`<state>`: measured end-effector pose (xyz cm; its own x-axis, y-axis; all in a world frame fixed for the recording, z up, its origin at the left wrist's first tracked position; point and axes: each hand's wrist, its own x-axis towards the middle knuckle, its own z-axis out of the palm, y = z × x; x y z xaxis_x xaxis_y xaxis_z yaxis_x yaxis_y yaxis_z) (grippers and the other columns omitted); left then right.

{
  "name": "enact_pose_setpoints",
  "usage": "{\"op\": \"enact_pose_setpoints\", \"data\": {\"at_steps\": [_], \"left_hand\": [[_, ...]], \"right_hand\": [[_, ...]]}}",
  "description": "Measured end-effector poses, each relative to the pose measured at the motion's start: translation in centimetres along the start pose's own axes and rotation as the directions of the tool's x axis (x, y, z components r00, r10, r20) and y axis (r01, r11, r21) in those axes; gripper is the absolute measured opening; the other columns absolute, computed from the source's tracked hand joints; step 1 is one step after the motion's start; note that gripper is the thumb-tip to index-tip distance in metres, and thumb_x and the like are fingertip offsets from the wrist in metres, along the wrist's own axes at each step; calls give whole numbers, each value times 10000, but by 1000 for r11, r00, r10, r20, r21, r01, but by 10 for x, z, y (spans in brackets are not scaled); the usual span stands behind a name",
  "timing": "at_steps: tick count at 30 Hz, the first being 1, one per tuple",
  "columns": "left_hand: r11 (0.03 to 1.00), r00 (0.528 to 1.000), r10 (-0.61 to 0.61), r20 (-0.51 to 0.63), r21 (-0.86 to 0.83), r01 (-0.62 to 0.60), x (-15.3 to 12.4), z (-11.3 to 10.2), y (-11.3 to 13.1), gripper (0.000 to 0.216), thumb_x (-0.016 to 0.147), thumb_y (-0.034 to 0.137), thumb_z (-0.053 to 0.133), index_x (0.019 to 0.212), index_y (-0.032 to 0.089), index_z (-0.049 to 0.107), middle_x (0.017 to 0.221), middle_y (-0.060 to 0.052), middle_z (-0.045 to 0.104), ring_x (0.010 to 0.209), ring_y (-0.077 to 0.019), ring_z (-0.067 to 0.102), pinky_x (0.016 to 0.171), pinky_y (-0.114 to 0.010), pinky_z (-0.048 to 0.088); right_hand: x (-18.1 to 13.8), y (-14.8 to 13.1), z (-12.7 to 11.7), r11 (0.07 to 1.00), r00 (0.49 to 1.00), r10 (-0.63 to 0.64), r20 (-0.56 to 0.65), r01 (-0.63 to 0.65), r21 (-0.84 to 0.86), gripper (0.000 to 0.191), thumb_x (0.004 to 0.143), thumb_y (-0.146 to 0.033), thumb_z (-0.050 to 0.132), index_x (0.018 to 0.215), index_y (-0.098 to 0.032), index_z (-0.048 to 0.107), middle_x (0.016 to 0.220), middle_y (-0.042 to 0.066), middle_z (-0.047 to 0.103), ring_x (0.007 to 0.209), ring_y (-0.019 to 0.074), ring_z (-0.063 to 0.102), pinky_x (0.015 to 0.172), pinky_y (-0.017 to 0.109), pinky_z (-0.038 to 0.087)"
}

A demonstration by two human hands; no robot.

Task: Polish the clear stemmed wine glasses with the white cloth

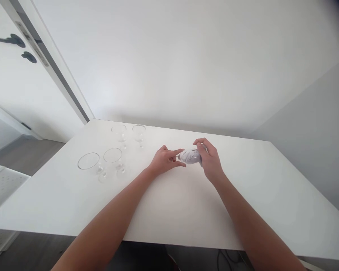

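A clear stemmed glass [190,156] lies tilted on its side between my hands, above the white table. Whitish cloth [192,156] fills its bowl. My left hand [166,159] grips the glass by its stem and foot end, thumb and fingers on either side. At the bowl's mouth, my right hand [209,156] closes around the rim end and the cloth there. How far its fingers reach inside is hidden. To the left of my left hand stand more stemmed glasses: one in front [89,162], another beside it [113,155], and two behind.
The white table [172,210] meets a white wall along its back edge. A door with a dark handle [15,40] stands at the left. White perforated baskets [5,184] sit below the table's left side. Dark cables [224,259] hang under the front edge.
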<state>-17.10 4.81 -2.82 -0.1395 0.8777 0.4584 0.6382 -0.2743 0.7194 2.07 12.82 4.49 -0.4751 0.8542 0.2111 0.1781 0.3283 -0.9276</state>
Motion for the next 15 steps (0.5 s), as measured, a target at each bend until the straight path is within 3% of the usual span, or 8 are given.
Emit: {"op": "enact_pose_setpoints", "data": {"at_steps": [2, 5, 7, 9, 10, 12, 14, 15], "left_hand": [[999, 1000, 15, -22, -28, -16, 0, 0, 1, 565, 755, 549, 893, 1245, 287, 792, 705, 15, 727, 699, -140, 525, 826, -304, 432], [997, 998, 56, -1, -60, -56, 0, 0, 0, 568, 732, 541, 911, 1231, 294, 796, 703, 31, 716, 656, -117, 517, 834, -305, 425], [996, 998, 58, 3, -67, -57, 0, 0, -2, 562, 718, 527, 925, 1218, 301, 801, 699, 36, 709, 645, -110, 516, 854, -308, 435], [998, 999, 4, -46, -69, -7, 1, 1, -4, 573, 718, 507, 931, 1236, 303, 796, 711, 24, 718, 705, -134, 544, 845, -299, 457], [997, 997, -26, -77, -70, 21, 1, 1, -5, 574, 723, 493, 930, 1247, 302, 792, 720, 17, 725, 741, -147, 557, 832, -293, 468], [997, 995, -45, -92, -70, 39, 1, 2, -6, 572, 725, 470, 932, 1253, 301, 792, 721, 11, 731, 763, -156, 573, 826, -287, 487], [997, 997, -22, -74, -76, 17, 2, 1, -7, 570, 711, 466, 941, 1238, 299, 799, 711, 14, 735, 731, -147, 588, 852, -296, 502], [996, 997, -11, -79, -89, 4, 2, 1, -7, 574, 697, 471, 948, 1223, 292, 806, 707, 13, 739, 714, -143, 598, 868, -302, 510]], "right_hand": [[-4, 2, 5, 997, 978, -80, -194, 76, -28, 287, 1024, -483, 528, 950, -227, 633, 783, -7, 625, 659, 143, 558, 617, 283, 426], [-13, -2, 12, 966, 872, -257, -416, 215, -147, 264, 1046, -437, 509, 1003, -217, 648, 732, 1, 669, 668, 163, 638, 659, 302, 483], [-20, -13, 11, 932, 791, -363, -493, 319, -174, 243, 1059, -401, 502, 1019, -209, 645, 635, -20, 632, 576, 154, 610, 631, 309, 489], [-30, -34, 5, 893, 747, -440, -499, 421, -158, 202, 1064, -335, 500, 1019, -204, 647, 583, -38, 594, 499, 139, 563, 572, 304, 475], [-38, -49, 1, 867, 743, -486, -461, 475, -149, 174, 1058, -287, 505, 1025, -205, 655, 578, -40, 587, 483, 134, 552, 543, 299, 462], [-60, -83, -7, 778, 769, -627, -123, 613, -139, 166, 1001, -160, 558, 1063, -228, 696, 642, -30, 632, 520, 126, 582, 524, 286, 461], [-92, -116, -12, 680, 657, -710, 255, 733, 4, 327, 913, -60, 587, 1146, -256, 706, 660, -45, 644, 498, 108, 539, 581, 303, 518], [-109, -129, -12, 718, 665, -617, 421, 694, -45, 387, 891, -38, 608, 1165, -285, 721, 685, -47, 660, 524, 110, 552, 655, 318, 564]]}}
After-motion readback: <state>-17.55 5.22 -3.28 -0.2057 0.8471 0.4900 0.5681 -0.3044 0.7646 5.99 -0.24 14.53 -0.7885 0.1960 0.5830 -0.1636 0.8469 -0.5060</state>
